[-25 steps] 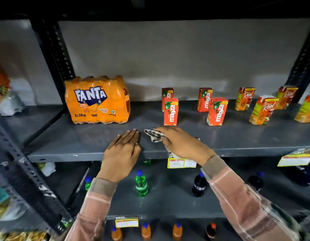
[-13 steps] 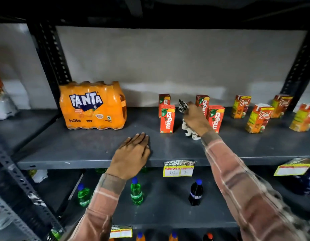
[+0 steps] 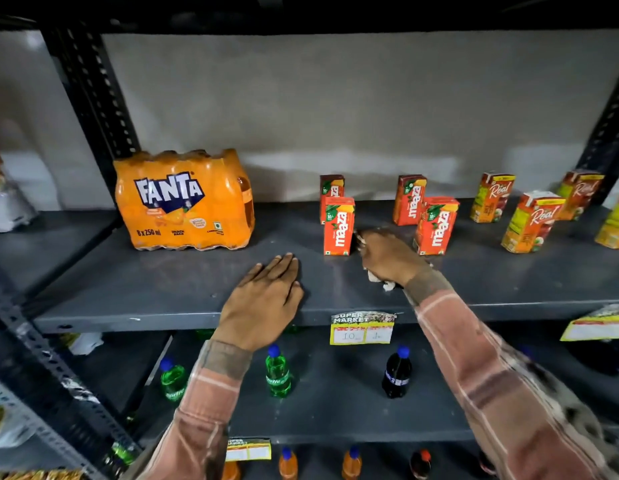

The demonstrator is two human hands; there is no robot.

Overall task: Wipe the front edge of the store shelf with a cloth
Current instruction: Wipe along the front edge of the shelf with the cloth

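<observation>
The grey metal shelf (image 3: 135,289) runs across the view, and its front edge (image 3: 162,322) carries a yellow price tag (image 3: 361,330). My right hand (image 3: 387,258) presses a crumpled white cloth (image 3: 379,278) onto the shelf top, between the two front Maaza cartons and behind the front edge. Only small bits of the cloth show under the palm. My left hand (image 3: 266,299) lies flat on the shelf near the front edge, fingers together, holding nothing.
An orange Fanta multipack (image 3: 183,202) stands at the shelf's left. Maaza cartons (image 3: 338,226) and Real juice cartons (image 3: 531,221) stand in the middle and to the right. Small bottles (image 3: 277,372) sit on the shelf below. Dark slotted uprights (image 3: 93,95) frame the bay.
My right hand went from the front edge deep between the cartons with the cloth, then drew back toward me. The left hand stayed flat on the shelf.
</observation>
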